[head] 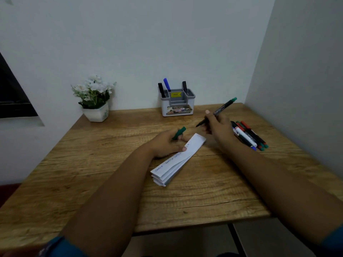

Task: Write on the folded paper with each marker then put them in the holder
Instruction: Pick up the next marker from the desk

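A folded white paper (178, 160) with handwriting along its top strip lies on the wooden table (104, 164). My left hand (166, 143) rests on the paper's left edge and holds a green marker cap (179, 133) between its fingers. Just above the paper's far end, my right hand (218, 129) grips an uncapped green marker (221, 108), tip pointing down-left. At the back of the table stands a grey and white holder (177, 104) with three markers (165, 87) in it.
Several loose markers (248, 135) lie in a bunch on the table to the right of my right hand. A white pot of white flowers (95, 101) stands at the back left. Walls close the table in behind and on the right.
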